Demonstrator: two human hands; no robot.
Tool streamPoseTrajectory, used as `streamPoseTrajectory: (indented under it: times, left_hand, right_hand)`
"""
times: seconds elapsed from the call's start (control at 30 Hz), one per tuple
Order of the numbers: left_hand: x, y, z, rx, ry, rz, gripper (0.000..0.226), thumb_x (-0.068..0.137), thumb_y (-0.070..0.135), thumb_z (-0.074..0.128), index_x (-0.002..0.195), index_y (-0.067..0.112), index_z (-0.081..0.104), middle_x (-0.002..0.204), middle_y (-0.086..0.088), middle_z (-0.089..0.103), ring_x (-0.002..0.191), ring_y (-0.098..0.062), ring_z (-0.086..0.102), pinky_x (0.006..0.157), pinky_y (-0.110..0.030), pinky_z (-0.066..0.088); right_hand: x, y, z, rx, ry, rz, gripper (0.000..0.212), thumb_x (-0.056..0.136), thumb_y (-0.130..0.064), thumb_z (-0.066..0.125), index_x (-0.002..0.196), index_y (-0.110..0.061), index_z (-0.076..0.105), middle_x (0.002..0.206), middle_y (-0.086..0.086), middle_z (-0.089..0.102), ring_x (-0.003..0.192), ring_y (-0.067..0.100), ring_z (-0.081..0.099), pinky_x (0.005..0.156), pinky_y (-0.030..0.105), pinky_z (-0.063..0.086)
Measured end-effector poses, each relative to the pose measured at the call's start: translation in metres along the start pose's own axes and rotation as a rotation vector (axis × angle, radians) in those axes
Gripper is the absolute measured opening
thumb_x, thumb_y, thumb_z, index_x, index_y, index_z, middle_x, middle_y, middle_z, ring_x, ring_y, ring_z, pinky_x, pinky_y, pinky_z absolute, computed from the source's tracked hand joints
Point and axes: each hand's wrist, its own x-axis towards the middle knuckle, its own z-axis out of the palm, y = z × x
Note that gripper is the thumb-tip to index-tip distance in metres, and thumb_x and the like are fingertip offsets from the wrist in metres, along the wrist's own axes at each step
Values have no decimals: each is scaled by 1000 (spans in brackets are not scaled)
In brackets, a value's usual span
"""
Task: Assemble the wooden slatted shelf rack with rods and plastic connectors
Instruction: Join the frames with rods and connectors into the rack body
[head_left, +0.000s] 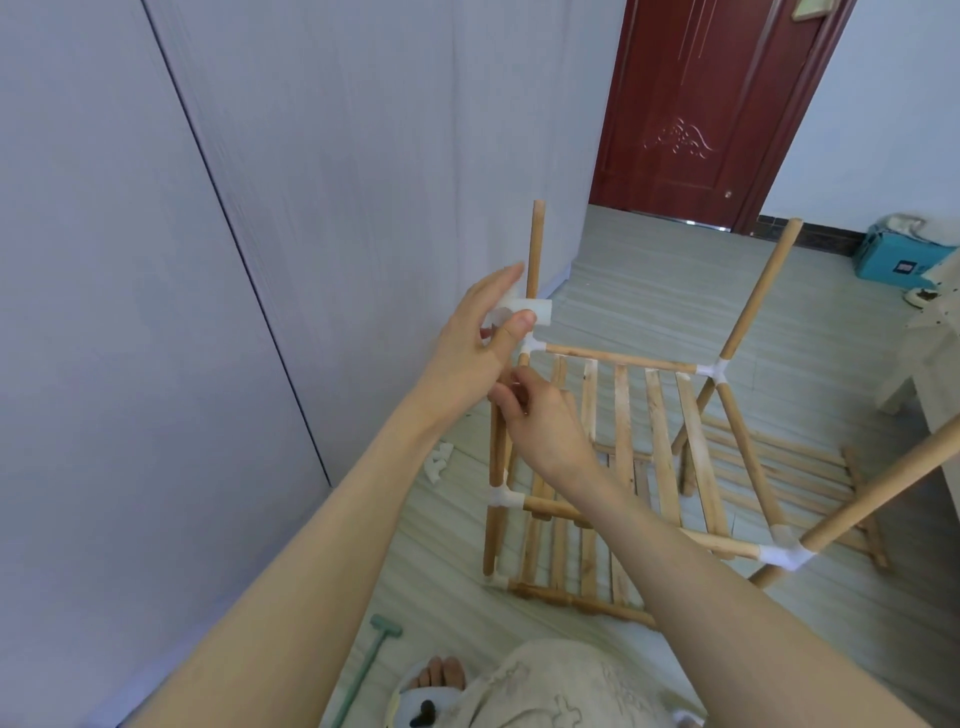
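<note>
Standing on pale plank floor (649, 291) near a red door (696, 104), the rack (654, 415); both hands pinch connectors.

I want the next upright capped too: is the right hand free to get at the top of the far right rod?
Probably not yet: the right hand grips the near-left rod. The far right rod's top stands bare.

Pale plank floor (649, 291), wooden rack (613, 467) standing on it, white connectors (436, 460), green mallet (371, 660), blue box (901, 254)
</note>
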Motion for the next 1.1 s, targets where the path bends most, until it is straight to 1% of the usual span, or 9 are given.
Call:
streamPoseTrajectory:
  times: [0.13,0.23,0.33,0.5,0.6,0.77,0.9,1.0,1.1]
  left_hand:
    - [-25,-28,-3,-63,-3,-42,45,100,23,41,144,24,31,140,23,33,117,22,35,89,1,31]
    - [-60,-76,-10,-6,8,-240,41,100,16,40,141,13,39,143,3,42,128,0,38,92,2,29]
    - [-111,-140,-20,62,27,-507,37,99,8,39,135,5,44,137,-10,49,127,-17,44,98,-14,33]
    - [-207,-241,-44,260,-106,-918,47,98,5,36,144,11,33,144,-14,40,134,-28,36,103,-29,31]
    - [-246,-280,-57,334,-166,-1093,49,97,6,37,145,6,27,149,-13,31,137,-26,31,109,-29,25]
    - [-274,-329,-66,526,-232,-1148,56,96,9,38,148,12,17,154,-14,17,140,-28,21,114,-35,21]
    - [-276,-355,-67,724,-273,-1154,61,96,12,38,149,17,8,156,-12,6,143,-27,11,112,-43,22]
    - [-276,-367,-63,731,-273,-1179,62,96,13,40,149,15,8,154,-14,13,138,-30,21,108,-44,27]
    - [-280,-375,-56,856,-263,-1148,58,92,8,44,144,13,21,137,-17,33,123,-33,36,94,-43,38]
  right_hand:
    - [-17,17,10,-419,-288,131,32,99,-34,38,108,-12,58,96,11,65,89,28,61,65,31,43]
    - [-37,27,23,-721,-642,32,37,100,-37,35,111,-11,58,108,12,62,97,29,59,73,34,45]
    - [-50,31,43,-698,-858,-68,39,100,-37,35,128,-15,50,120,12,59,110,29,54,88,38,47]
    - [-39,47,80,-690,-759,-226,40,101,-33,31,137,-18,38,127,11,54,115,28,51,89,41,46]
    - [-38,67,118,-629,-865,-176,45,101,-34,30,143,-20,30,139,8,46,124,27,44,97,40,42]
    - [-42,115,173,-559,-1038,-30,53,101,-36,29,150,-21,14,156,5,21,138,25,29,109,39,31]
    - [-47,150,198,-544,-1103,60,54,101,-36,29,150,-22,11,156,5,19,138,26,29,109,36,28]
    - [-52,167,211,-523,-1132,132,54,101,-36,29,150,-22,10,156,6,18,138,26,30,110,36,29]
    - [-58,175,218,-525,-1152,170,54,101,-36,29,150,-23,10,156,5,20,137,27,32,108,38,32]
